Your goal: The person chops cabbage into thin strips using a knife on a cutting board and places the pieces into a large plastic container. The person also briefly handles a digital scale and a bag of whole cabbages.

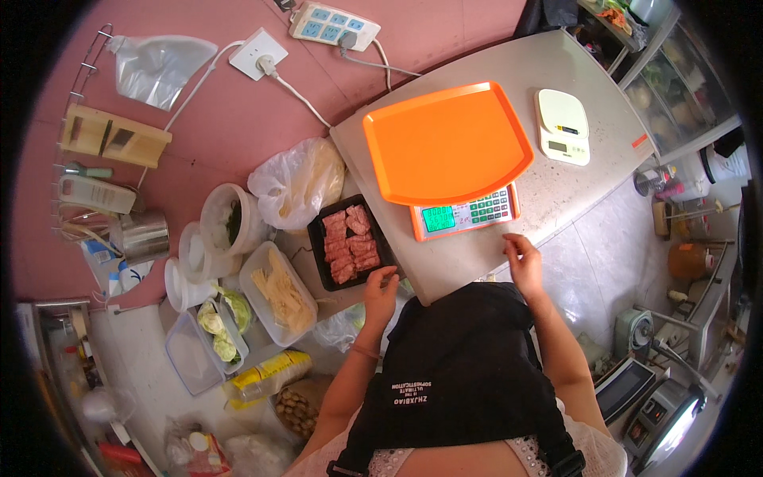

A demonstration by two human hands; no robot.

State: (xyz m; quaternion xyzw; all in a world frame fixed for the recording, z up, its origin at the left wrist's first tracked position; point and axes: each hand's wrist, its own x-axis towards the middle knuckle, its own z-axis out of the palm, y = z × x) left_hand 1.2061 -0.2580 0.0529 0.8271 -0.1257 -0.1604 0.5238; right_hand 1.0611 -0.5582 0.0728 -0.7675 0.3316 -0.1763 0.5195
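Note:
An orange tray [447, 143] lies on top of a counting scale [468, 217] with a lit green display, on the grey tabletop [411, 262]. My left hand [381, 292] is beside the lower right corner of a black tray [316, 250] that holds several pieces of red meat [351, 244]; its fingers are apart and hold nothing. My right hand [523, 259] is at the table's near edge, just below the scale's right corner, with nothing seen in it; thumb and fingertips look close together. A small white kitchen scale [563, 128] stands farther right.
Left of the meat are a plastic tub of pale strips [280, 298], a tub with cabbage pieces [223, 340], round white tubs [229, 214] and a filled plastic bag [298, 179]. A power strip [334, 27] and a wall socket [258, 53] with cables are on the pink wall.

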